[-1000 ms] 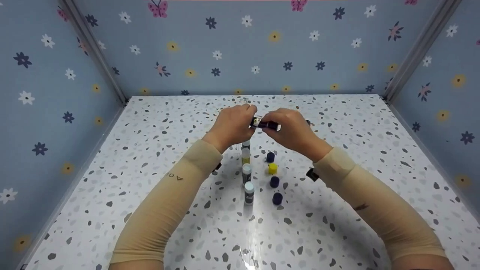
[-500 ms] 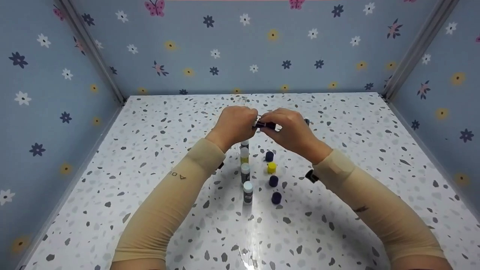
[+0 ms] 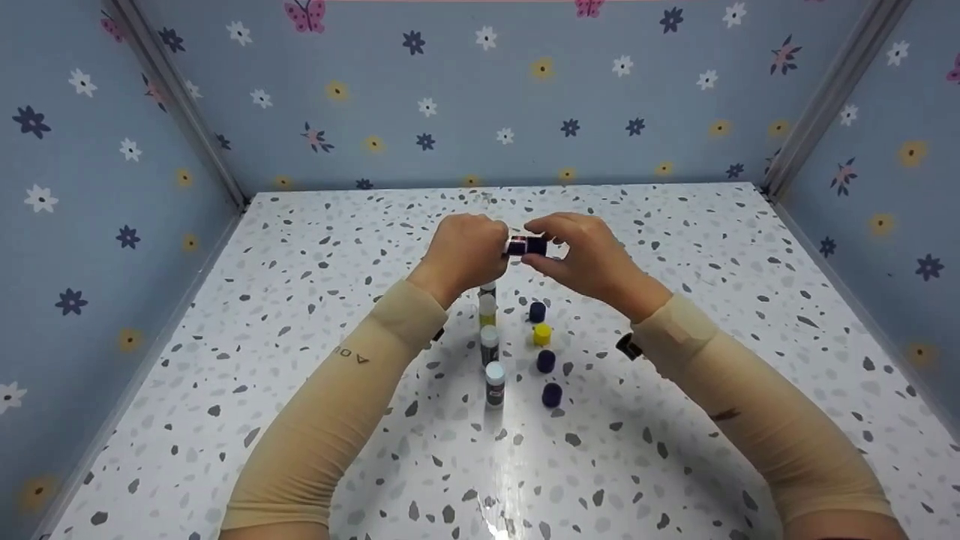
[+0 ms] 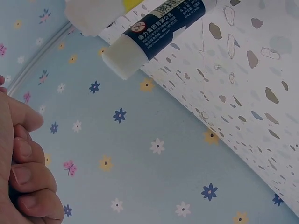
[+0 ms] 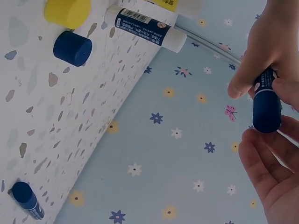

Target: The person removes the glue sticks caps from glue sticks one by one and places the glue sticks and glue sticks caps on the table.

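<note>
My left hand (image 3: 470,247) grips a dark blue glue stick (image 5: 266,109) above the far part of the table, its capped end pointing right. Around that dark blue cap (image 3: 537,246) my right hand (image 3: 589,255) holds its thumb and fingers spread. In the right wrist view, its fingertips (image 5: 252,137) are close to the cap; whether any touch is unclear. Below the hands stands a row of several uncapped glue sticks (image 3: 495,384) with whitish tops, one with a yellow label (image 3: 487,313). The left wrist view shows my left fingers (image 4: 32,177) curled.
Right of the row sit several loose caps: dark blue ones (image 3: 552,395) and a yellow cap (image 3: 541,334). Another dark blue capped glue stick (image 5: 27,199) is on the table in the right wrist view. Flowered blue panels (image 3: 480,97) enclose the speckled tabletop (image 3: 300,315).
My right fingers have spread from their pinch on the glue stick's dark end, and the hand has shifted slightly right. My left hand keeps its grip.
</note>
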Demonstrator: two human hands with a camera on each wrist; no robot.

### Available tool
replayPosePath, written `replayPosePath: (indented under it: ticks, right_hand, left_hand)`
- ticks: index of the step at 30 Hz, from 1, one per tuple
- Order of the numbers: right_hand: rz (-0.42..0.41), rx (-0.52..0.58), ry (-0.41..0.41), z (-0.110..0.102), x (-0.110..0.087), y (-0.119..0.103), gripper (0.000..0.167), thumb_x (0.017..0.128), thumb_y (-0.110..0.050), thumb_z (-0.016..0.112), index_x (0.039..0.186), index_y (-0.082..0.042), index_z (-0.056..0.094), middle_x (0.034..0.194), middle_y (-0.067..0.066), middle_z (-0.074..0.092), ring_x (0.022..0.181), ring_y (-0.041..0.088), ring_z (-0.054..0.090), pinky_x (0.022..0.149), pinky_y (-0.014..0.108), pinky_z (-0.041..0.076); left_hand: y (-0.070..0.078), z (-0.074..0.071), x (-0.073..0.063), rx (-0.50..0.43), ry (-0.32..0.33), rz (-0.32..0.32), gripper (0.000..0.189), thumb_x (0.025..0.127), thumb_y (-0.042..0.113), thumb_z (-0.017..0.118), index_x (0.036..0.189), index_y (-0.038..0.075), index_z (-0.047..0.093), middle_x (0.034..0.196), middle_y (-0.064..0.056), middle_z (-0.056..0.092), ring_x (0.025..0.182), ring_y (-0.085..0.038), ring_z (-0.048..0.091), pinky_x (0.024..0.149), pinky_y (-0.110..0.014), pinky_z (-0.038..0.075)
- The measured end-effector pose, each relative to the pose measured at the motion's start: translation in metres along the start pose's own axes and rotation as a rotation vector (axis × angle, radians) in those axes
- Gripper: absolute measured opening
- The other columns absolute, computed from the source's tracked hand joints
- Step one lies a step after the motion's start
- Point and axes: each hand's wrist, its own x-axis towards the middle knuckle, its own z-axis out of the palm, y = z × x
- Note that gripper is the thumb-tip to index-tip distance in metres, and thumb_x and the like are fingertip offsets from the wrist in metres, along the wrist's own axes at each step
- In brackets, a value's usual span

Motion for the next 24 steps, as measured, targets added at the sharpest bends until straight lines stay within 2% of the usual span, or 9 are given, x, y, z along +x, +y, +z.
replayPosePath:
  ticks: [8, 13, 17, 24]
  right_hand:
    - [0.138, -0.037, -0.180, -0.003, 0.000, 0.004, 0.051, 0.099, -0.021, 0.082, 0.142, 0.002, 0.066, 0.121, 0.020, 0.078, 0.102, 0.035, 0.076, 0.090, 0.049, 0.063]
    - [0.164, -0.016, -0.264, 0.000, 0.000, 0.006, 0.046, 0.104, -0.021, 0.077, 0.142, 0.002, 0.065, 0.122, 0.019, 0.078, 0.104, 0.032, 0.077, 0.092, 0.048, 0.063]
    - [0.156, 0.028, -0.275, 0.004, 0.000, 0.008, 0.036, 0.106, -0.017, 0.073, 0.137, 0.000, 0.069, 0.123, 0.017, 0.078, 0.105, 0.029, 0.077, 0.093, 0.047, 0.063]
    - [0.072, 0.042, -0.222, 0.005, -0.002, 0.011, 0.025, 0.104, -0.013, 0.074, 0.126, 0.000, 0.074, 0.106, 0.015, 0.078, 0.088, 0.026, 0.073, 0.079, 0.043, 0.061]
  left_hand:
    - [0.001, 0.000, -0.002, 0.019, -0.050, -0.034, 0.014, 0.095, 0.020, 0.074, 0.091, 0.007, 0.078, 0.077, -0.009, 0.076, 0.066, -0.028, 0.071, 0.064, -0.046, 0.063]
    - [0.002, 0.001, -0.004, 0.036, -0.057, -0.039, 0.014, 0.095, 0.020, 0.074, 0.090, 0.008, 0.077, 0.077, -0.009, 0.076, 0.066, -0.028, 0.071, 0.063, -0.045, 0.063]
    - [0.002, 0.002, -0.005, 0.028, -0.053, -0.040, 0.013, 0.094, 0.019, 0.074, 0.088, 0.007, 0.077, 0.077, -0.009, 0.076, 0.067, -0.029, 0.072, 0.064, -0.046, 0.063]
    - [0.002, 0.001, -0.004, -0.036, -0.092, -0.048, 0.012, 0.092, 0.017, 0.073, 0.087, 0.007, 0.076, 0.079, -0.010, 0.076, 0.070, -0.031, 0.072, 0.068, -0.049, 0.063]
